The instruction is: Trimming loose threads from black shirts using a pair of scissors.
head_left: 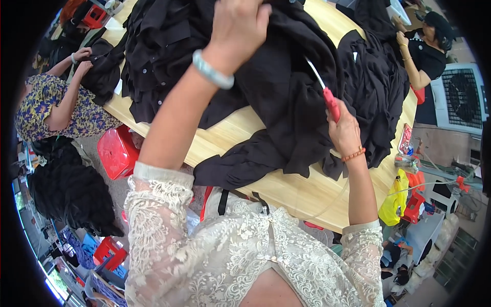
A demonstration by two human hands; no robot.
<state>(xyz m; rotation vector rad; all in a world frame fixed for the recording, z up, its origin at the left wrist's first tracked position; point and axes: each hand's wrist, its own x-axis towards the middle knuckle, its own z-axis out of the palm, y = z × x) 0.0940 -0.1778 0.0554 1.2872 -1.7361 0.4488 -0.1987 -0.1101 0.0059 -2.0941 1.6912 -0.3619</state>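
My right hand (346,129) is closed around the red handle of a slim hand tool (331,103), whose narrow metal tip points up and left over black cloth; its exact kind does not show clearly. My left hand (240,28) is over the black garment (271,71) at the top of the view. Its fingers are cut off by the upper edge and slightly blurred, so its grip cannot be made out. The garment spreads across the wooden table (230,128), and a black sleeve (238,163) lies near the front edge.
Piled black garments (158,66) with buttons lie left, more black cloth (376,102) right. A co-worker in a floral top (66,107) handles black cloth at left; another person in black (429,56) stands far right. A red stool (117,152) and a yellow bag (394,199) flank the table.
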